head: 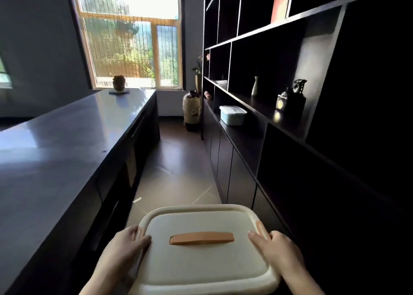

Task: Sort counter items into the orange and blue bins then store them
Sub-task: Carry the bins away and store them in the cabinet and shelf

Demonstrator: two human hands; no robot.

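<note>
Orange bin [201,250] nearest, cream lid shut, orange handle [201,238] across lid top, held in aisle between counter [55,143] and dark shelving [301,116]. Left hand [125,247] grips bin's left side, thumb on lid. Right hand [277,250] grips right side, thumb on lid by orange latch [260,226]. Blue bin [232,115] sits closed on low shelf ledge, well ahead. Tall floor vase [191,110] near window [131,40]. Small pot [119,82] at counter's far end.

Head cam, looks fwd/down, close over bin [202,245], aisle beyond.
</note>
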